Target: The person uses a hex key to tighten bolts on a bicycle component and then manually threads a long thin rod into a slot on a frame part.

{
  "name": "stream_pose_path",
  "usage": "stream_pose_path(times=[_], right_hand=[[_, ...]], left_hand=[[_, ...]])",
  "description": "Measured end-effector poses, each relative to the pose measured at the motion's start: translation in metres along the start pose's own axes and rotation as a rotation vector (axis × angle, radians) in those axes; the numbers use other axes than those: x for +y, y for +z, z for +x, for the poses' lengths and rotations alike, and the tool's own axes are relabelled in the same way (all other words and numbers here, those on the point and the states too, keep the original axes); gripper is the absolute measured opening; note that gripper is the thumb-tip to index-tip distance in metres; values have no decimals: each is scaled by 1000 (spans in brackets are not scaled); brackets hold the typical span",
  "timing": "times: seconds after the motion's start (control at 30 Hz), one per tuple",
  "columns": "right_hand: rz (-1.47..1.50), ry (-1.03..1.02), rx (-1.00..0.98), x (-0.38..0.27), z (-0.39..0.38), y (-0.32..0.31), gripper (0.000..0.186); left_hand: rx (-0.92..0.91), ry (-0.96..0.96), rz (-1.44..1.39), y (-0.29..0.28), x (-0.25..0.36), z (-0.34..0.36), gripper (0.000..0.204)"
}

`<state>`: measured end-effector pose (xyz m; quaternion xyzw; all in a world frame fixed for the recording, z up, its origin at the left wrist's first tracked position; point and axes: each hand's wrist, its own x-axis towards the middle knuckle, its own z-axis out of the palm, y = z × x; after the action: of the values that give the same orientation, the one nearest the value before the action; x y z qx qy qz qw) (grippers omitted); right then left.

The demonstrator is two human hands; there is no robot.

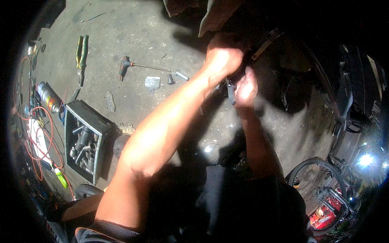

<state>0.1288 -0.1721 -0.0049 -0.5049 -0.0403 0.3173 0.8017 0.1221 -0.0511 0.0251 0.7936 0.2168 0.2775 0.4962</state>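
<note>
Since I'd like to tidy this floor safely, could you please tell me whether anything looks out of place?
At far left, the orange cord lies in loose, tangled-looking loops, a possible snag. Beside it, the spray can appears tipped on its side rather than upright.

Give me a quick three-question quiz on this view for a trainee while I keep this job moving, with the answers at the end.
1. True or false: the pliers lie to the left of the T-handle tool on the floor.
2. What is inside the gray open box?
a) folded cloths
b) metal tool pieces
c) coiled rope
3. Which of the person's hands appears higher in the picture?

Key: 1. True. 2. b. 3. The left hand.
</note>
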Motion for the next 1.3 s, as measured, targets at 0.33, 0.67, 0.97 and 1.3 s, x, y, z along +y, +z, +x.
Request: stream_pose_path(times=[0.33, 0.67, 0.97, 1.3], right_hand=[[-24, -1, -82, -8, -3, 8, 46], [-18, -26, 37, -12, -1, 4, 42], [-175, -117, -74, -18, -3, 11, 42], [-859, -684, -212, -2, 2, -11, 40]], left_hand=[[40, 293, 48, -3, -2, -2, 17], [-175, -203, -347, -14, 23, 2, 18], [-164, -148, -439, -12, 10, 3, 26], [-138, -195, -403, -8, 8, 7, 31]])
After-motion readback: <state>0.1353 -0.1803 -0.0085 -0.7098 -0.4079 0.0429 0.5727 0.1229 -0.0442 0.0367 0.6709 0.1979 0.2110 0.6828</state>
